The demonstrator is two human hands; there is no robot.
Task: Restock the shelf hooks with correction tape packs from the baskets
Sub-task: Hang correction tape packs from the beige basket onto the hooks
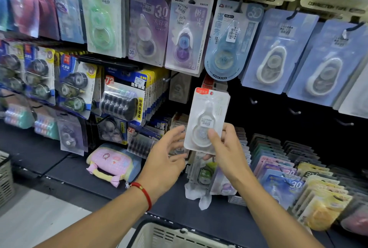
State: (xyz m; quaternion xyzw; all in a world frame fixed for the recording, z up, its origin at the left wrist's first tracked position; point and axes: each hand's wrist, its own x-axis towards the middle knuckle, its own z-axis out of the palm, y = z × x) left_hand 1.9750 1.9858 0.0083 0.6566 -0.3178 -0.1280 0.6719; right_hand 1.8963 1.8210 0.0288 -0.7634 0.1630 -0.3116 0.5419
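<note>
Your right hand [225,148] holds a white correction tape pack [207,120] upright in front of the dark shelf back, its long axis running nearly vertical with a slight lean to the right, the red-labelled top end up and the printed face toward you. Your thumb presses the front of the pack low down and the other fingers [229,128] curl behind its right edge, pinching it. Your left hand [169,152] is just beside the pack's lower left edge, fingers spread and relaxed; whether they touch it is unclear. Bare hooks [253,101] stick out of the shelf back just to the right of the pack. Below, a white basket [171,235] shows its rim at the bottom edge; its contents are hidden. On the shelf at right, upright rows of carded packs [282,180] stand filed one behind another.
</note>
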